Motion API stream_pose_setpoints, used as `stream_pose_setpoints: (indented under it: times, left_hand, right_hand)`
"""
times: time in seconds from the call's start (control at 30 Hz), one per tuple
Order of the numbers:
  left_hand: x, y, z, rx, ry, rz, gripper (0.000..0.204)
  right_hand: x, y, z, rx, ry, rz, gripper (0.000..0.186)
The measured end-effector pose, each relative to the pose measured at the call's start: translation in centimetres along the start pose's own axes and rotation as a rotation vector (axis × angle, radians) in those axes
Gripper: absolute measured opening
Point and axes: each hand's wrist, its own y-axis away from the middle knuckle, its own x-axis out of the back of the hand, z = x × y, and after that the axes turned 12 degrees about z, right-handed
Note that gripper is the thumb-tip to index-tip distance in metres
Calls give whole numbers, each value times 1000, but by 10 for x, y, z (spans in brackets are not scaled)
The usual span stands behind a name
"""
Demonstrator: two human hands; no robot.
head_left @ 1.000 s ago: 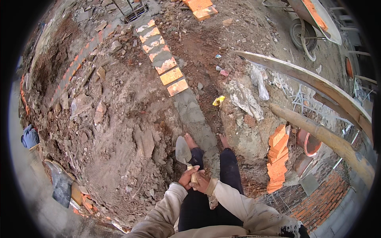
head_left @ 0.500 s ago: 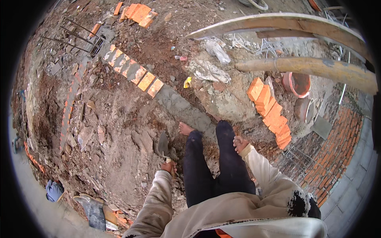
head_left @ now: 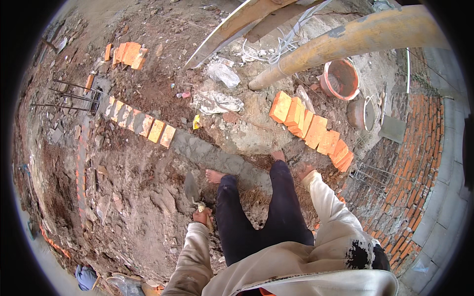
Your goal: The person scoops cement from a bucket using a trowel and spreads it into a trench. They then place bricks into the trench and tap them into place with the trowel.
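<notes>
Left hand (head_left: 202, 215) grips the trowel (head_left: 191, 187) beside the bare left foot (head_left: 214, 176); a careless swing could nick it. Right hand (head_left: 305, 171) near the orange bricks (head_left: 316, 130), grip can't tell; a slip could smear the mortar strip (head_left: 202, 150) between the feet. Uneven rubble-strewn earth (head_left: 143, 222), outdoor site.

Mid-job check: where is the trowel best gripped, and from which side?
Probably around its handle, coming from the person's side, as the left hand does. The trowel lies with its broad, flat blade pointing away from the person, which leaves the slimmer handle at the near end.
</notes>
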Motion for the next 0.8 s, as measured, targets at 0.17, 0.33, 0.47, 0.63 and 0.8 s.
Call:
stream_pose_setpoints:
  times: [0.17,0.33,0.47,0.63,0.8]
  left_hand:
    - [-41,29,-24,-27,-124,51,10]
    - [-36,36,-99,-63,180,398,16]
    - [-84,129,-107,-1,255,352,8]
    - [-128,203,-180,60,523,581,8]
    - [-158,228,-229,42,667,630,9]
  right_hand:
    - [36,-155,-47,341,65,433,99]
    - [30,-290,-79,434,291,332,134]
    - [45,-338,-96,94,318,234,111]
    - [37,-374,-97,265,370,109,94]
    - [37,-395,-89,325,327,195,90]
